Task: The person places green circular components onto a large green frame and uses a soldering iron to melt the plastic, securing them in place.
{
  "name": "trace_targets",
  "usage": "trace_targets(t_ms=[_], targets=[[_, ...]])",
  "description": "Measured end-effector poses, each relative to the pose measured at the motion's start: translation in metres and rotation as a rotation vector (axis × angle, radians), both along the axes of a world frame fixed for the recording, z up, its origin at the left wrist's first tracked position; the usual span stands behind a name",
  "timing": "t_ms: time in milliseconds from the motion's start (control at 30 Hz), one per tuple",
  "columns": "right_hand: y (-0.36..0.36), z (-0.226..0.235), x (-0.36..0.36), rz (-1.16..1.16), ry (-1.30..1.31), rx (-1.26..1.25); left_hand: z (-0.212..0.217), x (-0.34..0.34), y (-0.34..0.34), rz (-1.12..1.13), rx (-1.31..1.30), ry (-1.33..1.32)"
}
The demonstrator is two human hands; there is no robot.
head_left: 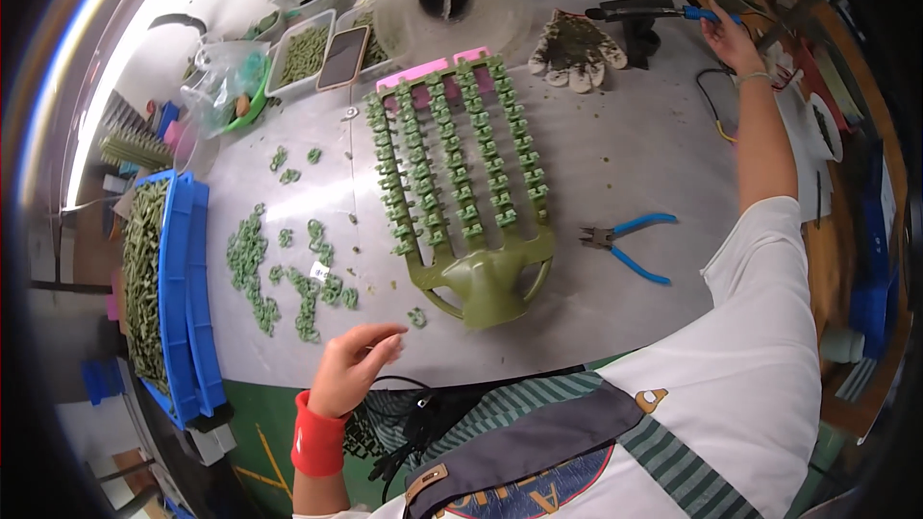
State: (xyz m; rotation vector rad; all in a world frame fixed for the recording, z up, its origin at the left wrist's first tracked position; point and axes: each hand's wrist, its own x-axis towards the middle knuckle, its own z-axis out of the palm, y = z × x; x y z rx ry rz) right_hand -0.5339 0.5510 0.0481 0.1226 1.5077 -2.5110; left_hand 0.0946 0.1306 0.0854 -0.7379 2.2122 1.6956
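Note:
In the upper right, my right hand [731,41] is closed round the blue handle of a slim soldering-iron-like tool [696,12], its dark end pointing left over a black holder [649,10]. My left hand [358,365] hovers at the near edge of the table, fingers loosely bent and nothing visible in them. Just beyond its fingertips lies a small green piece [416,317]. Between the hands rests an olive-green frame [488,288] with a rounded base and several long bars lined with small green parts [468,159]. Its far ends lie on pink blocks [413,77].
Blue-handled cutting pliers [630,242] lie right of the frame, a soiled glove [577,50] beyond. Loose green pieces [250,269] cover the left. A blue crate [197,298] of green parts borders the table. Tubs [308,53], a phone [343,58] and a clear round container [394,14] stand behind.

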Motion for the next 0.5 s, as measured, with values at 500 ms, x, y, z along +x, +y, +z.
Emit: trace_targets(t_ms=[500], targets=[[-0.029, 0.072, 0.182, 0.426, 0.265, 0.551, -0.068, -0.057, 0.039, 0.391, 0.960, 0.012]])
